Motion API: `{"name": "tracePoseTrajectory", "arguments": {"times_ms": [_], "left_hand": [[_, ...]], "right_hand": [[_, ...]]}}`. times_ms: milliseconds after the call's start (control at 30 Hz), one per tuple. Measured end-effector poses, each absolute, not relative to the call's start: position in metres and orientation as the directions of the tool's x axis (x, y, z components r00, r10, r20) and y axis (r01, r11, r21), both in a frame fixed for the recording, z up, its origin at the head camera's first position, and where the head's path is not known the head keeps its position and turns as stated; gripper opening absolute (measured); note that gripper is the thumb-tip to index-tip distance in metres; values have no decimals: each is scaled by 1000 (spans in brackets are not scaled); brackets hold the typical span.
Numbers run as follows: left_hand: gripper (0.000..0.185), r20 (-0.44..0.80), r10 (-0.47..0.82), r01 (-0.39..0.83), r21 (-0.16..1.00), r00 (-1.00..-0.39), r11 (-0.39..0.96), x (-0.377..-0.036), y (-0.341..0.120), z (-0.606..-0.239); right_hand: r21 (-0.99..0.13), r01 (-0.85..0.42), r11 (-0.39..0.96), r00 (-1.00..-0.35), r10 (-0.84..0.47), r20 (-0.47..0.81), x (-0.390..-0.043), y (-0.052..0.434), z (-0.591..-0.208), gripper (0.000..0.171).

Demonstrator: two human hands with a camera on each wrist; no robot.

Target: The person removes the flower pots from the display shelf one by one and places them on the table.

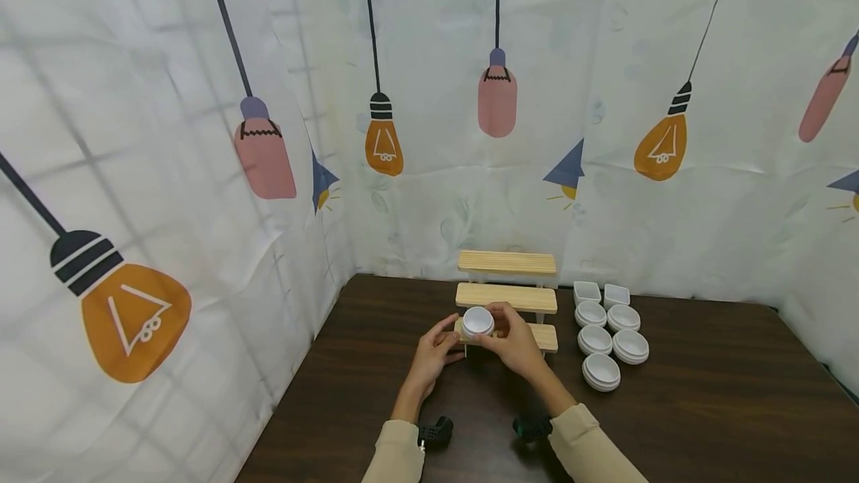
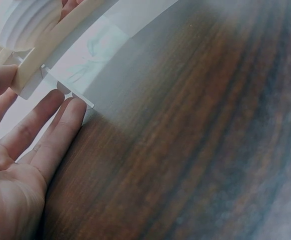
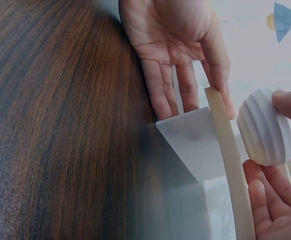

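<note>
A small white ribbed bowl (image 1: 478, 321) is held by my right hand (image 1: 513, 345) just over the left end of the lowest step of a three-step wooden shelf (image 1: 508, 297). In the right wrist view my right-hand fingers (image 3: 265, 205) curl round the bowl (image 3: 268, 132) beside the step's plank (image 3: 230, 165). My left hand (image 1: 432, 356) lies with straight fingers against the shelf's left end. The left wrist view shows that hand (image 2: 20, 150) flat, its fingertips touching the white leg (image 2: 80, 65) under the plank (image 2: 50, 42).
Several round white bowls (image 1: 607, 338) and two square white dishes (image 1: 600, 293) stand to the right of the shelf on the dark wooden table (image 1: 705, 393). Curtains printed with light bulbs close off the back and left sides.
</note>
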State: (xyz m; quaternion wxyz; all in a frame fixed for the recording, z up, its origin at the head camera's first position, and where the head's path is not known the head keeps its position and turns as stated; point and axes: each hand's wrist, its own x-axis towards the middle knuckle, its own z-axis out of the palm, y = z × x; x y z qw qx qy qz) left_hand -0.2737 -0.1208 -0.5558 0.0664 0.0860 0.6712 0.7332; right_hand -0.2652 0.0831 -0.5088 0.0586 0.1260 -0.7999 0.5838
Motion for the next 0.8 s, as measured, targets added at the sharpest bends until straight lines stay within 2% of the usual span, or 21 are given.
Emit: {"name": "tracePoseTrajectory", "arguments": {"times_ms": [467, 800], "left_hand": [[53, 39, 201, 23, 996, -979, -82, -274, -119, -556], [53, 49, 198, 34, 996, -979, -81, -273, -119, -556]], "right_hand": [[-927, -264, 266, -962, -137, 235, -254, 98, -507, 61], [-935, -217, 282, -976, -82, 202, -244, 111, -503, 62]]}}
